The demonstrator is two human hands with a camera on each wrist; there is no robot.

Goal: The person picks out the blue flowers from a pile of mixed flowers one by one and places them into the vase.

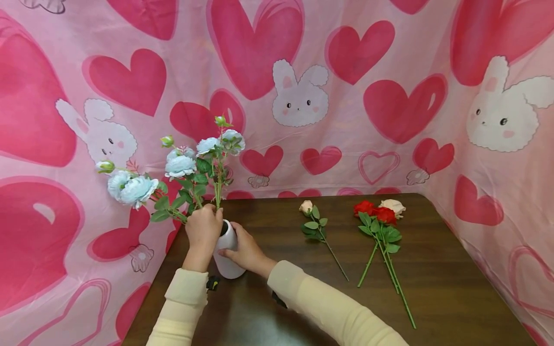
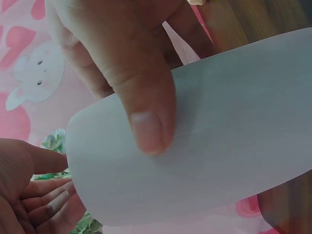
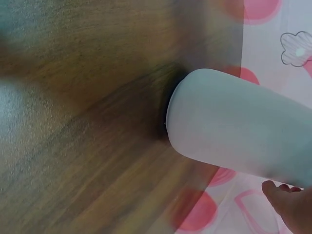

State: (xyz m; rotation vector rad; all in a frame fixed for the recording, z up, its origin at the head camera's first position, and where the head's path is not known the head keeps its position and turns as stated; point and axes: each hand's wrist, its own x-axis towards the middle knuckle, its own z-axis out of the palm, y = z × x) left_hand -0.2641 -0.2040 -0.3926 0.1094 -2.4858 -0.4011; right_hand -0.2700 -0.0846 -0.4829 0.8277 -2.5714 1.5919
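My left hand (image 1: 204, 229) grips several pale blue flowers (image 1: 179, 166) by their stems, beside the mouth of a white vase (image 1: 228, 262). The blooms fan out above the hand and to its left; the lower stem ends are hidden. From the right, my right hand (image 1: 245, 250) holds the vase near its top. In the left wrist view its thumb (image 2: 148, 129) presses on the white wall, while the left hand (image 2: 36, 192) shows beyond the mouth end. The vase's base (image 3: 183, 117) meets the tabletop in the right wrist view.
On the dark wooden table (image 1: 298, 307), a small cream rose (image 1: 306, 207) lies right of the vase. Farther right are red roses (image 1: 385, 215) and a larger cream rose (image 1: 393, 206), their stems toward me. A pink heart-and-rabbit cloth (image 1: 298, 139) hangs behind and at both sides.
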